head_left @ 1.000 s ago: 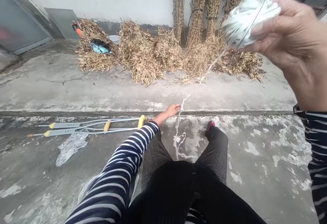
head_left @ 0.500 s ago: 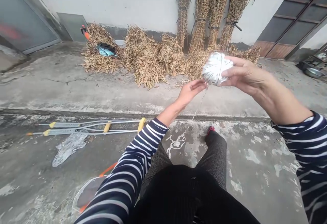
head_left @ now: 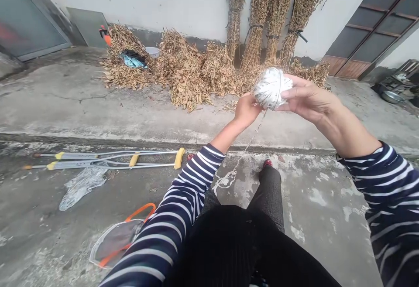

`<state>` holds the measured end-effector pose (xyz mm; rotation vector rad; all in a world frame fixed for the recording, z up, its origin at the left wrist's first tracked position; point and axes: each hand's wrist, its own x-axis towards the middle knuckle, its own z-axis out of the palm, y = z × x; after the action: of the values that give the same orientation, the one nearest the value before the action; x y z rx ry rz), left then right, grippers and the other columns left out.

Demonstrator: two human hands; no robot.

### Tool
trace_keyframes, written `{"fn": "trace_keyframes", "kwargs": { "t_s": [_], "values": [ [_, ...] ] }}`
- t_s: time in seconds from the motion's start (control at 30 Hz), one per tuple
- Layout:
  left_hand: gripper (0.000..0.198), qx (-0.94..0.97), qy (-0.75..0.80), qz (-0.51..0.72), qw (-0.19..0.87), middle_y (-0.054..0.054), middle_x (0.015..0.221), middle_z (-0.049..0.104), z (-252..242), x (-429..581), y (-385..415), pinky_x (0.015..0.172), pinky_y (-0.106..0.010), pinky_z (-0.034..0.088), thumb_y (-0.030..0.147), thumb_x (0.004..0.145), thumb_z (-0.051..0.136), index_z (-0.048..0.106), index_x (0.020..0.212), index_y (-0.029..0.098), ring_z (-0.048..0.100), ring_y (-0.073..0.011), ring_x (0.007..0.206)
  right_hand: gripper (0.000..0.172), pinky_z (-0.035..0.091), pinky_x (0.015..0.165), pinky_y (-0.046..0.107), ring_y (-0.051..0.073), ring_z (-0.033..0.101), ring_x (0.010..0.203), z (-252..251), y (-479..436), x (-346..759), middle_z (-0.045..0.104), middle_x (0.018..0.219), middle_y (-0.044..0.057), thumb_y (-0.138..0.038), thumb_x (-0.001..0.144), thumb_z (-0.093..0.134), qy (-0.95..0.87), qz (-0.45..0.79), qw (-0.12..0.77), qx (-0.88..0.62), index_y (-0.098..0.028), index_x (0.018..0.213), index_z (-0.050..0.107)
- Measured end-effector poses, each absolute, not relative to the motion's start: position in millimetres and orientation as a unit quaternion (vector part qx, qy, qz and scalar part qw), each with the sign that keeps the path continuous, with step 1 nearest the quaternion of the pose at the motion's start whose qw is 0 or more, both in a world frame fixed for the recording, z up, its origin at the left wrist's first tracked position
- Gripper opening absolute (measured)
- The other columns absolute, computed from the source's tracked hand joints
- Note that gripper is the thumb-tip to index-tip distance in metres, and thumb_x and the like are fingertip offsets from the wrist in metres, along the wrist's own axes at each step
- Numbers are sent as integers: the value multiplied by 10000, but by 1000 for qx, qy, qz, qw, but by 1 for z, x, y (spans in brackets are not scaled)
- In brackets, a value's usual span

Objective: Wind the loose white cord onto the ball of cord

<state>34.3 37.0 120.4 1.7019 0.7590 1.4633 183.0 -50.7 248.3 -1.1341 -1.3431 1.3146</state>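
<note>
My right hand point(head_left: 309, 99) grips a ball of white twine point(head_left: 271, 88) at chest height, fingers curled round its right side. My left hand point(head_left: 246, 110) is closed just left of and under the ball, pinching the loose strand of twine point(head_left: 252, 136) that hangs down to a small heap of twine point(head_left: 225, 179) on the wet concrete between my legs. Both sleeves are navy with white stripes. I sit with my legs stretched out, dark trousers and red shoes showing.
Two crutches point(head_left: 104, 159) lie on the ground at the left, with a clear plastic bag point(head_left: 81, 184) beside them. A clear bag with orange handles point(head_left: 118, 239) lies near my left side. Piles and tied bundles of dried plants point(head_left: 196, 64) stand against the wall. A metal basin point(head_left: 391, 96) is at far right.
My left hand rose from the ground up to the ball, drawing the strand with it. My right hand lowered the ball from near the camera to mid-height.
</note>
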Motion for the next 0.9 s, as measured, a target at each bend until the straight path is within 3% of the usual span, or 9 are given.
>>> {"fn": "trace_keyframes", "kwargs": {
  "t_s": [0.07, 0.23, 0.33, 0.5, 0.73, 0.9],
  "values": [
    [93, 664, 290, 568, 390, -12, 742, 715, 122, 29, 30, 797, -285, 465, 173, 777, 737, 745, 690, 139, 648, -186, 817, 577, 691, 900, 462, 251, 747, 1047, 246, -56, 184, 738, 1235, 60, -108, 666, 840, -538, 538, 457, -461, -227, 1219, 725],
    [304, 650, 203, 501, 535, -37, 740, 740, 110, 10, -2, 887, -304, 477, 369, 870, 714, 736, 679, 133, 672, -175, 815, 587, 677, 929, 462, 235, 745, 1029, 226, -74, 188, 737, 1251, 48, -143, 656, 820, -522, 568, 461, -438, -237, 1223, 701],
    [359, 595, 157, 457, 643, -58, 702, 729, 90, 2, -22, 973, -350, 480, 471, 833, 774, 727, 736, 128, 703, -190, 832, 682, 675, 923, 444, 242, 742, 1072, 198, -79, 191, 729, 1294, 36, -169, 630, 810, -508, 584, 478, -415, -269, 1288, 661],
    [356, 502, 172, 376, 760, -43, 689, 725, 44, -9, -40, 1012, -393, 475, 437, 754, 847, 729, 872, 122, 735, -211, 867, 790, 658, 957, 484, 270, 731, 1154, 136, -77, 198, 740, 1285, 35, -194, 618, 774, -459, 602, 504, -417, -314, 1379, 597],
    [328, 525, 240, 290, 763, -77, 800, 758, -32, -37, -42, 1054, -389, 447, 450, 810, 797, 766, 803, 124, 722, -205, 930, 859, 667, 951, 459, 279, 715, 1207, 87, -80, 216, 725, 1327, 31, -170, 612, 777, -391, 605, 535, -442, -340, 1430, 581],
    [359, 531, 326, 222, 750, -63, 777, 769, -71, -62, -36, 1001, -414, 474, 481, 803, 799, 806, 933, 147, 729, -227, 904, 890, 649, 1006, 454, 274, 683, 1270, 83, -73, 234, 685, 1400, 39, -149, 634, 785, -378, 597, 551, -444, -358, 1467, 552]
  ]
}}
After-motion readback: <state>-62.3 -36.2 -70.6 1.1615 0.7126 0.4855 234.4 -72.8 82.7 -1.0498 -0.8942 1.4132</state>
